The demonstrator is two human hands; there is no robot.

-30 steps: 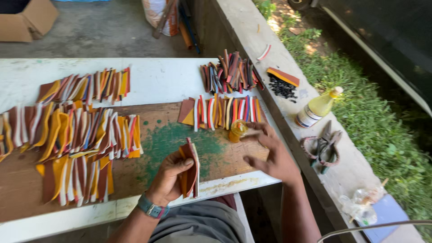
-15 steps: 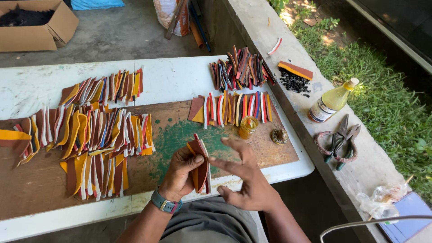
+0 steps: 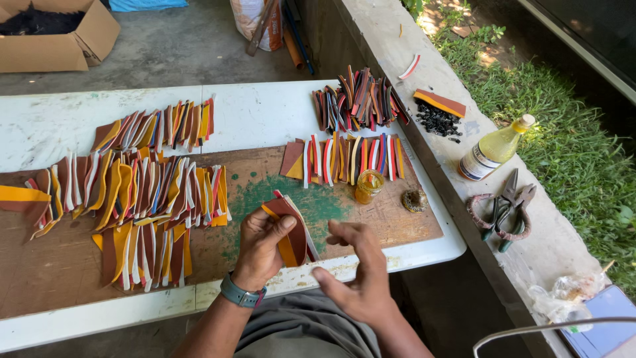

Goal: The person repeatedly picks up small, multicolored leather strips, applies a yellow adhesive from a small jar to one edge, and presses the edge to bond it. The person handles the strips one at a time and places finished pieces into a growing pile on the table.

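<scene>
Head view: the left hand (image 3: pixel 260 246) has its grip clenched on a small stack of leather strips (image 3: pixel 291 229) above the tabletop (image 3: pixel 265 119), its fingers hiding their lower ends. Just right of the stack, the right hand (image 3: pixel 361 278) hovers, grip released, empty.

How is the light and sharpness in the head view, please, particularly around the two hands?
Head view: hard sun on the ledge and grass; softer shade over the table. The left hand holding the strip bundle is sharp; the right hand looks slightly blurred.
</scene>
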